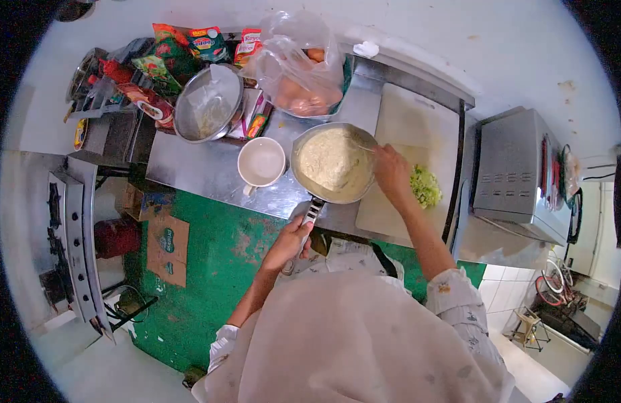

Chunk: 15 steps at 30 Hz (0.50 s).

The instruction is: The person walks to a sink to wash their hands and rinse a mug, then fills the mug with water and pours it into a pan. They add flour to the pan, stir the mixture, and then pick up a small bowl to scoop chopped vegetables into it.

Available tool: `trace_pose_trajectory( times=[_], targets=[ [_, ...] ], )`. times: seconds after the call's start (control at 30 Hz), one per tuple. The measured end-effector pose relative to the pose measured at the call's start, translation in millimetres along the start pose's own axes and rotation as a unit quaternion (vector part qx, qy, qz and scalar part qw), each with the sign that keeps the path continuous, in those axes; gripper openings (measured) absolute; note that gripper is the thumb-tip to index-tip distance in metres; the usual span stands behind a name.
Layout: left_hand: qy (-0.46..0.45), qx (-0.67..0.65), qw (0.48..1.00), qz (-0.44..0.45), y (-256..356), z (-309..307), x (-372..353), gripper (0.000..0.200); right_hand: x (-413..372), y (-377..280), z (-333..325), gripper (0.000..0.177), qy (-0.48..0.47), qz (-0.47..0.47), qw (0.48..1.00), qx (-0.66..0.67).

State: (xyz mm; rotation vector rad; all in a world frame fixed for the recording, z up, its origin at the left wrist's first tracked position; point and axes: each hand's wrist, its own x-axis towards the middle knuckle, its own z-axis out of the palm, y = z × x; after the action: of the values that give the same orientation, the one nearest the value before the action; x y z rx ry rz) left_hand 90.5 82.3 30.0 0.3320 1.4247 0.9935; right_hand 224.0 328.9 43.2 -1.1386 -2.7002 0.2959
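My left hand (290, 243) is wrapped round the handle (313, 212) of a metal saucepan (299, 176) at the front of the steel counter. Thick, pale yellow batter (330, 160) fills much of the pan. Over the pan's right rim, the fingers of my right hand (392, 173) are closed on a thin metal utensil (365, 147); its far end is hidden in the batter. Chopped green vegetables (425, 187) lie beside that hand on a white cutting board (409, 121). Left of the pan stands a cream mug (261, 162).
A metal bowl (209, 104) and a plastic bag of eggs (300, 80) stand along the back, near several food packets (207, 44). An oven (518, 178) is at the right, a stove (72, 235) at the left. Flattened cardboard (168, 250) lies on the green floor.
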Motion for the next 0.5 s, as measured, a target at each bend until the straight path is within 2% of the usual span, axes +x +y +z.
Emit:
trace_pose_trajectory(
  times=[0.03,0.1,0.13,0.2,0.33,0.4,0.5],
  targets=[
    [0.005,-0.013,1.0,-0.01,2.0,1.3,-1.5,0.022,-6.9,8.8,-1.5,0.032,-0.001,-0.002,1.0,-0.001],
    [0.005,-0.008,1.0,-0.016,11.5,3.1,-7.0,0.022,-29.2,19.4,-4.1,0.024,0.026,-0.129,0.989,-0.071],
    [0.004,-0.001,1.0,-0.022,14.4,3.8,-8.8,0.022,-34.0,16.7,-1.5,0.024,0.025,-0.13,0.989,-0.071],
    [0.006,0.0,1.0,-0.023,12.0,3.7,-7.5,0.022,-38.4,4.4,3.5,0.026,-0.123,-0.063,0.989,0.061],
    [-0.004,0.006,1.0,-0.003,5.1,0.0,-2.0,0.021,-13.2,-5.1,4.5,0.028,-0.166,-0.036,0.982,0.082],
    [-0.004,0.002,1.0,-0.004,6.0,-0.2,-2.5,0.021,-2.0,5.7,8.1,0.029,-0.026,-0.038,0.998,0.037],
    [-0.005,0.0,1.0,-0.007,6.6,-1.0,-3.4,0.021,7.3,7.3,16.8,0.034,0.016,0.0,0.999,0.039]
  ],
)
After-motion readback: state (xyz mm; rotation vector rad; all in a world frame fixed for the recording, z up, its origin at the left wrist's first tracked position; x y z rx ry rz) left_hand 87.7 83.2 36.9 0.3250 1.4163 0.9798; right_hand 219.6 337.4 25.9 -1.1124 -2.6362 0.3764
